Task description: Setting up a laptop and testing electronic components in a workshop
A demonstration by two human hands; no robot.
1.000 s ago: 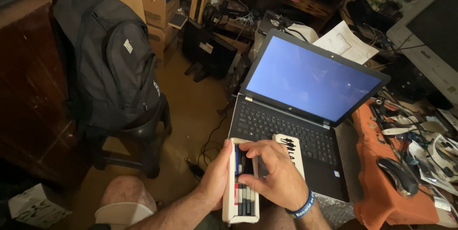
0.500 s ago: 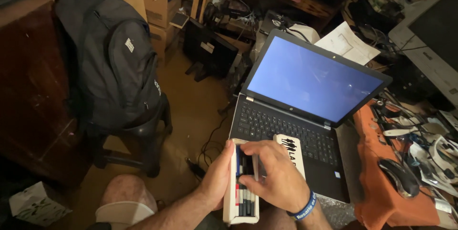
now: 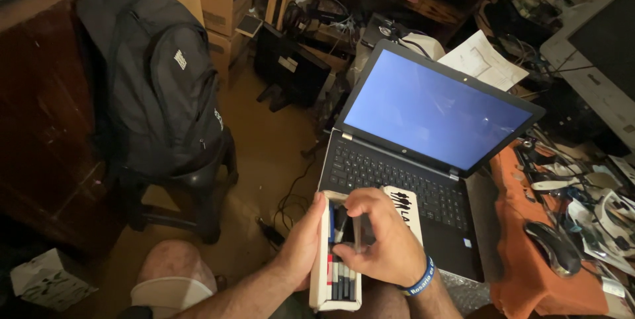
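Observation:
A long white box of pens and markers rests on the front left corner of an open laptop with a blue screen. My left hand holds the box along its left side. My right hand reaches into the box from the right, with thumb and fingers pinching a dark pen near the upper end. A blue wristband is on my right wrist. A white sticker with black marks lies on the laptop's palm rest beside my right hand.
A black backpack sits on a dark stool at the left. An orange cloth at the right carries a black mouse, cables and clutter. Cardboard boxes, a paper sheet and wires lie behind. My knee is at lower left.
My right hand has curled its fingers up and pinched a pen in the box. The left hand and the box stay almost where they were.

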